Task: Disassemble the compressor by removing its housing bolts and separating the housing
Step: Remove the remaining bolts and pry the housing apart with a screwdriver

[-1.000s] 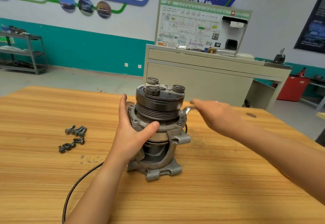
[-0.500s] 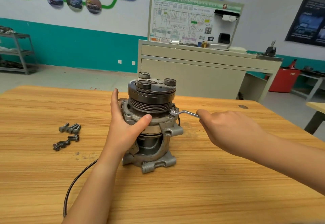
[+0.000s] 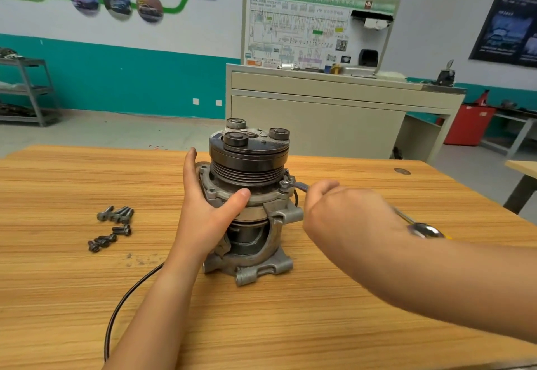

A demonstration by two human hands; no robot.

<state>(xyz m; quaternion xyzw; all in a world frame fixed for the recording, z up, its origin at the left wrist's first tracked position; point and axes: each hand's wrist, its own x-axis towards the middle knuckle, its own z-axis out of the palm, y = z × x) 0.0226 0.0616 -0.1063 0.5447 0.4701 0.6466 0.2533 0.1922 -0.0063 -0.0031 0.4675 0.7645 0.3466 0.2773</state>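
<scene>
Wooden table, seen from the wearer's head, read left to right with the compressor as dial centre.

At 9 o'clock, well apart from it: loose dark bolts lying on their sides in two clusters, four in the farther one and about four in the nearer (these overlap, so the count is not certain).

At 7 o'clock: one black cable curving from the near edge of the table toward the compressor's base.

Left hand: clasps the housing flange, fingers straight up against its left side and thumb laid across the front rim.

Centre: one compressor, standing upright on the table, long axis vertical, grooved pulley and clutch plate uppermost. Three round bosses sit on the plate; the mounting lugs rest on the table.

At 3 o'clock: one wrench, its head seated on a bolt at the right of the flange, its shank running right and toward the wearer.

Right hand: fingers wrapped round the wrench shank just beside the head; the shiny far end shows beyond the forearm.
</scene>
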